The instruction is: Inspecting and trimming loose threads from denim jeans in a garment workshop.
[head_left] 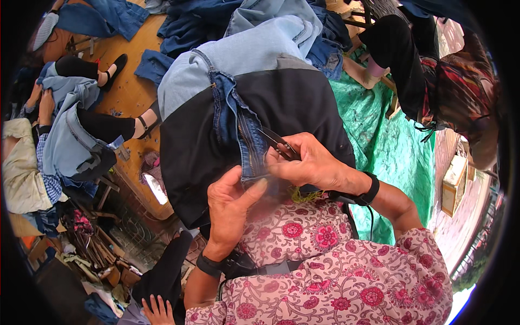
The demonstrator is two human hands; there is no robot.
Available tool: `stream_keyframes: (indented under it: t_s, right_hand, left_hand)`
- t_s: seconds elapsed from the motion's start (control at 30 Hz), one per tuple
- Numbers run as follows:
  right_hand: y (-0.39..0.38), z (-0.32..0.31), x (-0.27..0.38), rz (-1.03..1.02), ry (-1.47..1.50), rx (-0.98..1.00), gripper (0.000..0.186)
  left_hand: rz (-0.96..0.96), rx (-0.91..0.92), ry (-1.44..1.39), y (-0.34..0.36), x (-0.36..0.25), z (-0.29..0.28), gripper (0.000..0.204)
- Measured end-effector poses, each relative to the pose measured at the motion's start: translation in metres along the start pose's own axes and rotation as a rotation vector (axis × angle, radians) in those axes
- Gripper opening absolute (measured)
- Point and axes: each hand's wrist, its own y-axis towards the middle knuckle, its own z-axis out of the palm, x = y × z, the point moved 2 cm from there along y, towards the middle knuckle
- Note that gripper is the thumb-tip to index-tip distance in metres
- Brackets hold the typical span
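At 12 o'clock the jeans (249,40) are matt, faded denim; the zip (245,134) has dull metal teeth. The snips (284,147) are dark, faintly shiny metal. The black cloth (303,97) at 1 o'clock looks smooth and matt. At 3 o'clock the green sheet (401,168) is glossy, crumpled plastic; at 10, the table (130,59) is smooth wood. The blouse (346,271) at 5 is matt cloth, the buckle (278,268) at 6 smooth plastic.

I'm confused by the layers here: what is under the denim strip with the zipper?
Black cloth shows on both sides of the denim strip, with light blue denim near its upper end. Whatever lies directly beneath the strip is covered, so it cannot be seen.
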Motion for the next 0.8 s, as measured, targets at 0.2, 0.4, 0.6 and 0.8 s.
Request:
stream_keyframes:
  t_s: [0.2, 0.4, 0.6, 0.8]
  right_hand:
    - [-0.005, -0.006, 0.0, 0.13, 0.547, 0.191, 0.012]
    - [-0.032, -0.002, -0.015, -0.037, -0.161, 0.073, 0.041]
    - [-0.037, 0.003, -0.012, -0.36, -0.614, -0.175, 0.039]
    - [-0.031, 0.001, -0.011, -0.37, -0.78, -0.116, 0.039]
  left_hand:
    - [-0.1, -0.081, -0.019, 0.0, 0.01, -0.01, 0.015]
    - [-0.103, -0.052, -0.058, 0.0, 0.007, -0.006, 0.019]
    - [-0.091, -0.049, -0.05, -0.007, 0.008, -0.01, 0.02]
    - [-0.077, -0.002, -0.084, -0.006, 0.004, -0.006, 0.02]
